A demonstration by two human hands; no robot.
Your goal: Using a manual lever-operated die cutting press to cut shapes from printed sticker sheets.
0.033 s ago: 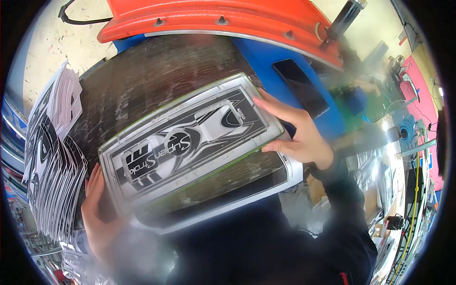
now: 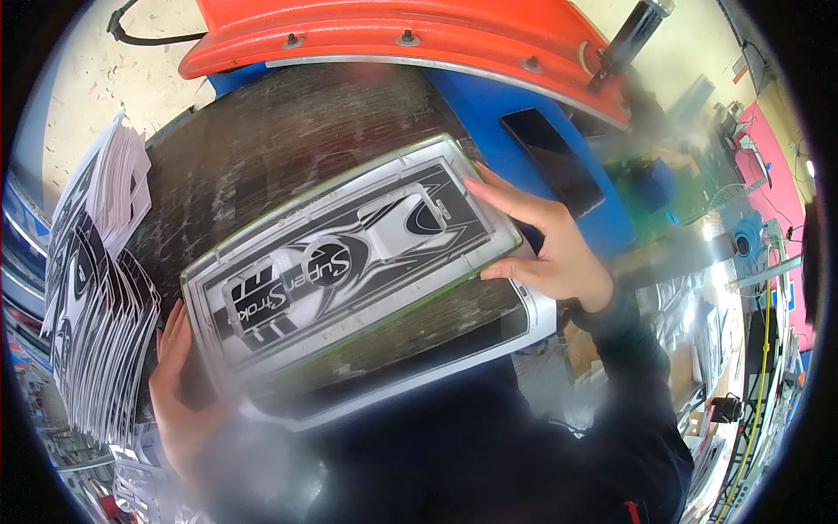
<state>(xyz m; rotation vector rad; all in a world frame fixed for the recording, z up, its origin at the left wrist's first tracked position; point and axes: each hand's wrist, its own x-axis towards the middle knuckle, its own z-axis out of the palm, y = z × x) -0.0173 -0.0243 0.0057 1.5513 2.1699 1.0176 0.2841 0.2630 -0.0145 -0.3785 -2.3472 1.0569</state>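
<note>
I see the tray (image 2: pixel 305 223) aslant over the dark desk (image 2: pixel 297 131), its black-and-white print (image 2: pixel 327 262) already framed inside, the right hand (image 2: pixel 559 249) pinching its right end, the left hand (image 2: pixel 185 384) against its left end, grip unclear, and many printed sheets (image 2: pixel 105 323) untouched at left.

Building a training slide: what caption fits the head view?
Left hand and right hand at opposite ends of a pale-edged rectangular panel, near stacked printed sheets.

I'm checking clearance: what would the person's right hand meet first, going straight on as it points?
Probably the pale rectangular frame, whose end the right hand seems to be touching; exact depth is unclear.
</note>
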